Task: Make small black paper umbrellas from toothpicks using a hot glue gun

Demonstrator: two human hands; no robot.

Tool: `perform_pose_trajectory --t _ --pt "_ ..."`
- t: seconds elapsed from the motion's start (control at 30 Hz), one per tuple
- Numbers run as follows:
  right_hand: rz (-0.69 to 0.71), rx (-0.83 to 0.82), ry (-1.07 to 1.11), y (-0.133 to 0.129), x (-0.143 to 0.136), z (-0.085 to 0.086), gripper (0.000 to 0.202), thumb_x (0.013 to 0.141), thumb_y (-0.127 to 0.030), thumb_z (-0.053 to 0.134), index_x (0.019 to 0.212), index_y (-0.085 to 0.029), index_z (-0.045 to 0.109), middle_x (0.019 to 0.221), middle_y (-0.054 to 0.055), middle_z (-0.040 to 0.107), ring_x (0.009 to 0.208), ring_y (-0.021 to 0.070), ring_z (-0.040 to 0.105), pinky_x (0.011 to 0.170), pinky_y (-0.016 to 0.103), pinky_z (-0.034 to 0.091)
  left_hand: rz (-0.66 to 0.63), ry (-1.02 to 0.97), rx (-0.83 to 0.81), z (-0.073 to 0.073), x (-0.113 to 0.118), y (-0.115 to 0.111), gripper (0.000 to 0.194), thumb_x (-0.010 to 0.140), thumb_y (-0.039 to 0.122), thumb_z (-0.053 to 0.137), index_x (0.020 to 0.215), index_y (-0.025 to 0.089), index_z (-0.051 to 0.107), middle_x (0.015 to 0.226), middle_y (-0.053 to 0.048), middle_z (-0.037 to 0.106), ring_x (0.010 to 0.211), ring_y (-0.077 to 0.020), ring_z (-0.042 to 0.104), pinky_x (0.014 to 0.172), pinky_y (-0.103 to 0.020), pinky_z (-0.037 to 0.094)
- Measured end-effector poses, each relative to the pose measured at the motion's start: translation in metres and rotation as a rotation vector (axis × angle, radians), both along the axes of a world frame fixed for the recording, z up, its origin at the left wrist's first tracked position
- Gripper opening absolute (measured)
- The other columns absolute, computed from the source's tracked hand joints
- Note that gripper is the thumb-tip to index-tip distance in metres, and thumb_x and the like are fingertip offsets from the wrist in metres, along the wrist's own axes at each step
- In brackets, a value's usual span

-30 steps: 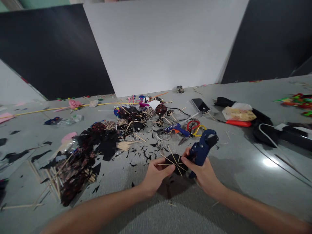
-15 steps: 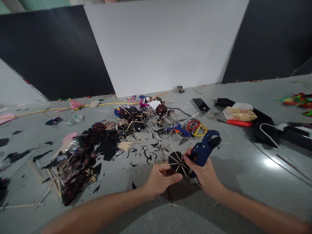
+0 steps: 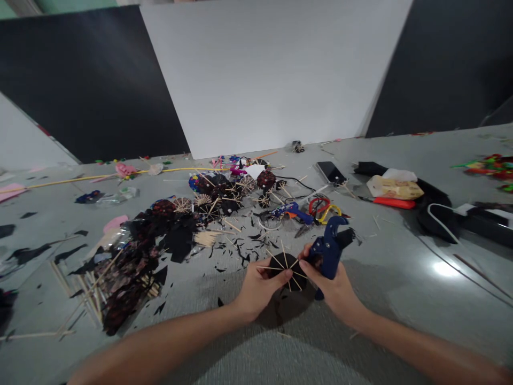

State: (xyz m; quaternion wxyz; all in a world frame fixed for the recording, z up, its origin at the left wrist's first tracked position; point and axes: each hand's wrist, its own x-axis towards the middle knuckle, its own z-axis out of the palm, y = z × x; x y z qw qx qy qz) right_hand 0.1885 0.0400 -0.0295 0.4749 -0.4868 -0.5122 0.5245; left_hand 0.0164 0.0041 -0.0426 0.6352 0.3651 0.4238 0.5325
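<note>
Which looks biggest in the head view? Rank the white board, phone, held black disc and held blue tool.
1. White board
2. Blue tool
3. Black disc
4. Phone
The tool and disc are nearer the camera, which enlarges them.

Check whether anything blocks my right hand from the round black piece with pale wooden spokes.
Nothing visible: the right hand reaches the edge of the black spoked piece, which the left hand holds. The dark blue hook-headed hand tool sits right of it, not between.

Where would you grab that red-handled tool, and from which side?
Probably by the thick red handle, across its middle, from above and the near side: it lies flat and sideways, the yellowish packet sits close behind it, and its thin dark end points left.
</note>
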Motion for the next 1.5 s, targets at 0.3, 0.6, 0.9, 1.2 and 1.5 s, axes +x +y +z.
perform_pose_trajectory --t 0.3,0.6,0.9,1.2,1.5 --pt "0.084 0.022 -0.031 0.000 0.003 0.004 0.048 0.072 -0.063 0.085 0.092 -0.024 0.064 0.088 0.004 0.068 0.085 0.0230 0.064 0.081 0.037 0.056 -0.028 -0.078 0.011 0.002 -0.001 0.000 0.039 0.074 0.047 0.092 0.092 0.014 0.081 0.085 -0.006 0.077 0.075 -0.0140 0.067 0.075 -0.027 0.054" --pt "0.089 0.006 -0.030 0.002 0.003 0.002 0.051 0.069 -0.064 0.088 0.091 -0.024 0.064 0.087 0.004 0.068 0.085 0.0233 0.065 0.082 0.039 0.056 -0.048 -0.101 -0.025 -0.004 -0.003 -0.001 0.039 0.071 0.043 0.095 0.091 0.013 0.079 0.085 -0.006 0.076 0.074 -0.0134 0.066 0.073 -0.027 0.053" --pt "0.073 -0.041 -0.044 0.002 0.004 -0.004 0.058 0.065 -0.067 0.089 0.094 -0.022 0.066 0.091 0.006 0.072 0.088 0.0242 0.067 0.086 0.039 0.057 -0.044 -0.080 -0.005 -0.006 -0.002 -0.001 0.039 0.073 0.043 0.094 0.092 0.013 0.079 0.086 -0.006 0.076 0.076 -0.0137 0.066 0.074 -0.026 0.053" --pt "0.302 0.200 -0.525 0.043 0.040 0.010 0.035 0.091 -0.053 0.067 0.107 -0.022 0.066 0.095 0.006 0.074 0.083 0.0229 0.068 0.074 0.035 0.054 0.260 0.107 0.064 -0.005 -0.030 0.018 0.042 0.071 0.049 0.092 0.088 0.014 0.077 0.081 -0.004 0.074 0.067 -0.0117 0.062 0.062 -0.023 0.052" --pt "0.394 0.599 -1.360 0.061 0.072 0.014 0.040 0.087 -0.049 0.070 0.115 -0.021 0.070 0.112 0.016 0.074 0.105 0.0372 0.069 0.097 0.052 0.049 0.340 0.131 0.100 -0.008 -0.041 0.036 0.041 0.072 0.052 0.089 0.081 0.015 0.074 0.072 -0.002 0.072 0.056 -0.0106 0.058 0.055 -0.024 0.053"
